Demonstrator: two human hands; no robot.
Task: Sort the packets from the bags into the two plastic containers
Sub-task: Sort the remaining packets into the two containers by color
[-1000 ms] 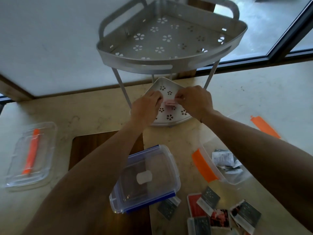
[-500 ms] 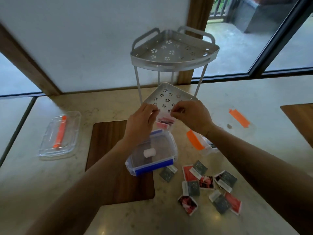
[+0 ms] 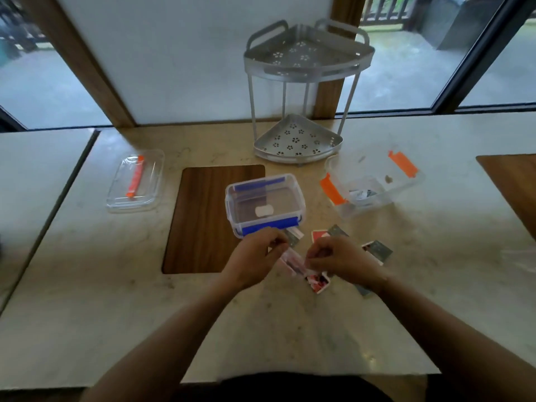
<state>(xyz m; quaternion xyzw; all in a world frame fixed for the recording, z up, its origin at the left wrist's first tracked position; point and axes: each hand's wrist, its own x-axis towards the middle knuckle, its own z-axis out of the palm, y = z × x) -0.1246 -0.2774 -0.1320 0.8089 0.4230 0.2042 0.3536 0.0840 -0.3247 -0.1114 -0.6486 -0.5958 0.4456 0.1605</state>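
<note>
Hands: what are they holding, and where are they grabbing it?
Both hands hold one small clear bag with reddish packets inside. The left hand pinches its upper left end, and the right hand pinches its lower right end, above the counter.

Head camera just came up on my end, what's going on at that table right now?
A person holds a small clear bag between the left hand and right hand, low over loose packets on the table. The blue-clipped container still has its lid on. The orange-clipped container is open with a few packets inside.
</note>
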